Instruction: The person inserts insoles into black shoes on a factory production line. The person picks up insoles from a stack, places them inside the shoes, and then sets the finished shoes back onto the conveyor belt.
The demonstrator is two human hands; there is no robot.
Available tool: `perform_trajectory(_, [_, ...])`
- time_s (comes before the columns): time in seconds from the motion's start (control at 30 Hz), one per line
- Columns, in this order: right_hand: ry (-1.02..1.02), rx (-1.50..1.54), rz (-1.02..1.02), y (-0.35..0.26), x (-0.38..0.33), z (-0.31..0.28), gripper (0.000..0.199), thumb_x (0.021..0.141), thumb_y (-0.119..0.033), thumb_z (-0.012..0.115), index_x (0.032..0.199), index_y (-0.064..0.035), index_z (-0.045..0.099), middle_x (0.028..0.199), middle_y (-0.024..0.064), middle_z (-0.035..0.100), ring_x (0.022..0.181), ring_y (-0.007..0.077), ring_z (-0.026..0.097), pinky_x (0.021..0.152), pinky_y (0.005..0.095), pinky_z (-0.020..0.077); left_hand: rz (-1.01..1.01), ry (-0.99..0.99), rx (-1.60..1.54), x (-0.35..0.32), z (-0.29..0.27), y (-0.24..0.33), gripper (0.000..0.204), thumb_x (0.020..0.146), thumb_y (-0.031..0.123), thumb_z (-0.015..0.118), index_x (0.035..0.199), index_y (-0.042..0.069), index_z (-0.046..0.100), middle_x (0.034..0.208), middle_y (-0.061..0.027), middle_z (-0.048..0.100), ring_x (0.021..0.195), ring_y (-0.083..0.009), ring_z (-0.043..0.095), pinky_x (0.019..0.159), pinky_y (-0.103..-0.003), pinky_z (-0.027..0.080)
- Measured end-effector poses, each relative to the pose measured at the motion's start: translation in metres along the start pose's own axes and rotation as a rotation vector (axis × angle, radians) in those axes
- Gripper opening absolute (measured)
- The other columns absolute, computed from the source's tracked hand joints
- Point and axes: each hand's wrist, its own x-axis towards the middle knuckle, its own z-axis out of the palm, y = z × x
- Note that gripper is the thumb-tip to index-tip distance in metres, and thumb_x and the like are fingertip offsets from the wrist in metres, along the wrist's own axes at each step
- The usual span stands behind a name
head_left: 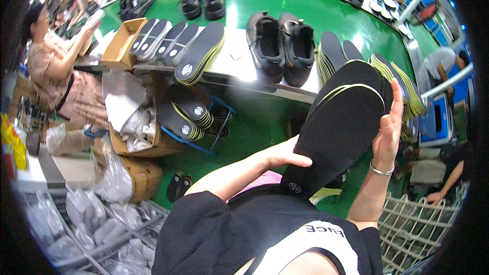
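Note:
A stack of black shoe insoles with yellow-green edges slants up in front of my body. My left hand grips its lower left side, the thumb lying on top and the other fingers hidden beneath. Along the stack's right edge, my right hand is raised with its fingers stretched out, the palm turned toward the insoles; whether it touches them I cannot tell. Beyond the stack, more insoles stand fanned on the bench. Another fanned pile lies just past my right hand. A pair of dark shoes stands left of these.
More insoles and a cardboard box sit along the white bench edge. Below are a blue rack of insoles and a carton of white material. A person stands left; a wire cart is lower right.

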Motion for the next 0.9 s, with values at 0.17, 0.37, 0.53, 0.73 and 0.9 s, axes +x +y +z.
perform_trajectory(0.17, [-0.177,-0.124,0.100,0.024,-0.013,0.019,0.071,0.070,0.002,0.056,0.132,-0.0026,0.023,0.131,0.0094,0.032,0.118,0.0188,0.035,0.100,0.0300,0.0246,-0.008,0.116,-0.099,-0.007,0.005,-0.032,0.093,0.061,0.029,0.075,0.133,0.004,0.022,0.132,-0.0121,0.033,0.121,-0.0230,0.030,0.101,-0.037,0.025])
perform_trajectory(0.37, [-0.094,0.234,0.149,0.040,0.014,0.035,0.072,0.073,0.001,0.054,0.134,-0.0028,0.016,0.133,0.0115,0.027,0.117,0.0214,0.034,0.099,0.0317,0.0257,0.163,0.388,0.178,-0.002,0.005,-0.003,0.088,0.067,0.023,0.071,0.133,0.003,0.016,0.131,-0.0131,0.032,0.121,-0.0213,0.030,0.101,-0.035,0.024])
perform_trajectory(0.53, [-0.247,0.274,0.391,0.047,0.023,0.051,0.081,0.075,-0.022,0.063,0.135,-0.0061,0.010,0.123,0.0095,0.032,0.100,0.0132,0.037,0.085,0.0246,0.0314,0.250,0.563,0.137,-0.011,0.007,0.034,0.083,0.068,0.020,0.071,0.131,0.003,0.020,0.126,-0.0127,0.038,0.117,-0.0218,0.035,0.099,-0.034,0.027])
perform_trajectory(0.73, [-0.489,0.321,0.449,0.056,0.007,0.073,0.091,0.075,-0.011,0.063,0.136,-0.0039,-0.004,0.139,0.0161,0.013,0.127,0.0240,0.018,0.104,0.0336,0.0159,0.292,0.770,0.091,-0.002,0.008,0.024,0.077,0.066,0.017,0.072,0.129,0.003,0.029,0.125,-0.0100,0.041,0.115,-0.0215,0.037,0.099,-0.033,0.026])
perform_trajectory(0.9, [-0.565,0.333,0.449,0.079,0.030,0.069,0.083,0.077,-0.007,0.058,0.137,-0.0128,0.000,0.135,0.0171,0.023,0.120,0.0240,0.034,0.096,0.0343,0.0309,0.324,0.903,0.171,-0.020,-0.011,0.096,0.065,0.066,0.009,0.069,0.122,0.000,0.036,0.114,-0.0110,0.049,0.104,-0.0211,0.047,0.093,-0.033,0.035])
